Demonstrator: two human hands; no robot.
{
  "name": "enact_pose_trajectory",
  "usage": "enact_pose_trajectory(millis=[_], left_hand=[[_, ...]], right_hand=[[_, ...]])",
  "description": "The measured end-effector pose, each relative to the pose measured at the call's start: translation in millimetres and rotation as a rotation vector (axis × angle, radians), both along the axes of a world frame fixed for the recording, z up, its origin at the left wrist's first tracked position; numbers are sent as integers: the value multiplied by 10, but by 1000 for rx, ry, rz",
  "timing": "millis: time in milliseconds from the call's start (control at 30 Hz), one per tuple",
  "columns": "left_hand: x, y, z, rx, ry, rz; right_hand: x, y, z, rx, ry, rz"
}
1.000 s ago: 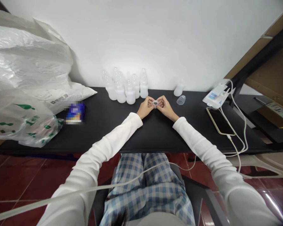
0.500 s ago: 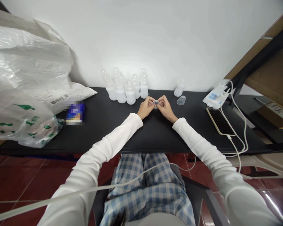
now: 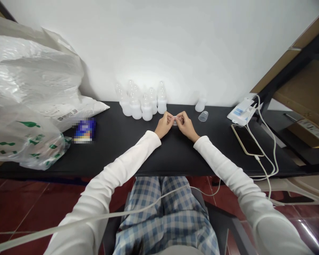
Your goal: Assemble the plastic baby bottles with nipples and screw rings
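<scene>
Between the fingertips of both hands is a small clear round bottle part (image 3: 174,123), perhaps a baby bottle nipple with its ring; the fingers cover most of it. My left hand (image 3: 163,125) pinches its left side and my right hand (image 3: 186,126) its right side, thumbs close together. Beyond my left hand stands a group of several white baby bottles (image 3: 146,112) with clear domed caps. To the right, by the wall, a lone white bottle (image 3: 200,105) stands upright. A loose clear cap (image 3: 203,116) lies on its side just in front of it.
On the black table (image 3: 122,141), plastic bags (image 3: 34,88) fill the left end, beside a blue packet (image 3: 85,130). A phone (image 3: 246,140) with a charging cable and a white power strip (image 3: 241,111) lie on the right. Another cable (image 3: 149,205) crosses above my lap.
The clear part has tipped, so its round opening no longer faces me, and my fingertips have come closer together over it. The whole view has shifted slightly; the bottles stay put.
</scene>
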State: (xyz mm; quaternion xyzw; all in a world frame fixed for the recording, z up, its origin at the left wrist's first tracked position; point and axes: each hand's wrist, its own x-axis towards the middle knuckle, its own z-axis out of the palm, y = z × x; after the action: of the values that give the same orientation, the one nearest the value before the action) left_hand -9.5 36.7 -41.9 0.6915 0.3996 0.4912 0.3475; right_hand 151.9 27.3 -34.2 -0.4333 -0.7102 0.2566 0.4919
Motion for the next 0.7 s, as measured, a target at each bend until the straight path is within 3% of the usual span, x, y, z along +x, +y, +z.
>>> enact_pose_trajectory(millis=[200, 367, 500, 600, 700], left_hand=[[24, 19, 20, -30, -85, -49], [121, 18, 24, 50, -117, -55], [206, 116, 21, 54, -160, -131], [320, 359, -10, 10, -216, -163], [558, 690, -54, -74, -149, -90]], right_hand=[[90, 116, -38, -252, 297, 112], [156, 90, 63, -305, 286, 189], [270, 73, 134, -220, 326, 144], [424, 107, 160, -36, 284, -50], [584, 128, 198, 181, 177, -263]])
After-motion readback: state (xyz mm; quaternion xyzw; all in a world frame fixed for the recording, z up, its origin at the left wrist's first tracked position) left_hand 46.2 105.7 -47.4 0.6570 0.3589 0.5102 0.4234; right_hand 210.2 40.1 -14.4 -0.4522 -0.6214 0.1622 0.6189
